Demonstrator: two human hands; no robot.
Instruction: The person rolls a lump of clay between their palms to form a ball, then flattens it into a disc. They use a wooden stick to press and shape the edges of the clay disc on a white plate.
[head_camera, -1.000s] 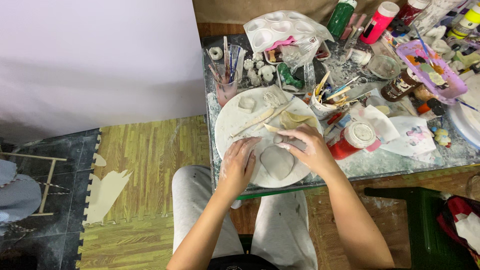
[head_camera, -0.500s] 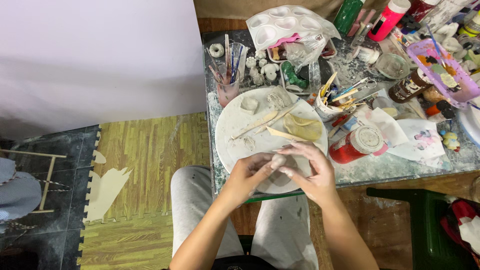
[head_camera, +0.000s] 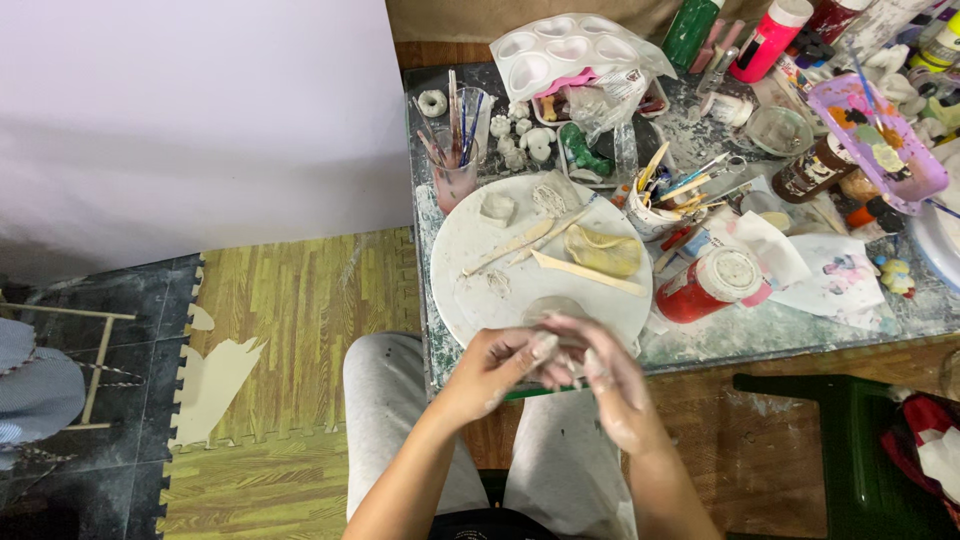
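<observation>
Both hands met over near edge of round white work board (head_camera: 470, 260), just past table's front edge. Left hand (head_camera: 490, 365) and right hand (head_camera: 612, 385) cupped together, palms facing, pressing a small lump of pale clay (head_camera: 548, 345) between them; only a sliver of lump showing at fingertips, rest hidden, so long axis impossible to tell. Grip looked like rolling or squeezing, fingers curled, not clenched hard. Clay sat at junction of both hands, roughly equal reach; left fingertips on top, right hand wrapped under and to the right.

Directly beyond hands, towards far side of board: faint round flattened patch of clay (head_camera: 553, 305), then wooden modelling tools (head_camera: 585, 272) lying diagonally w/ long axes running left-low to right-high or the reverse, and a yellowish damp sponge or cloth (head_camera: 603, 250). Two small clay lumps (head_camera: 497, 206) near board's far rim.

Open room: bare left half of board, nearer left hand. Right side cramped: red paint jar w/ white lid (head_camera: 712, 285) just beside board's rim, white cup of brushes and sticks (head_camera: 655, 205) touching rim further back. Glass of brushes (head_camera: 453, 170) at far left corner. Table edge ran close under wrists; knees in grey trousers below.
</observation>
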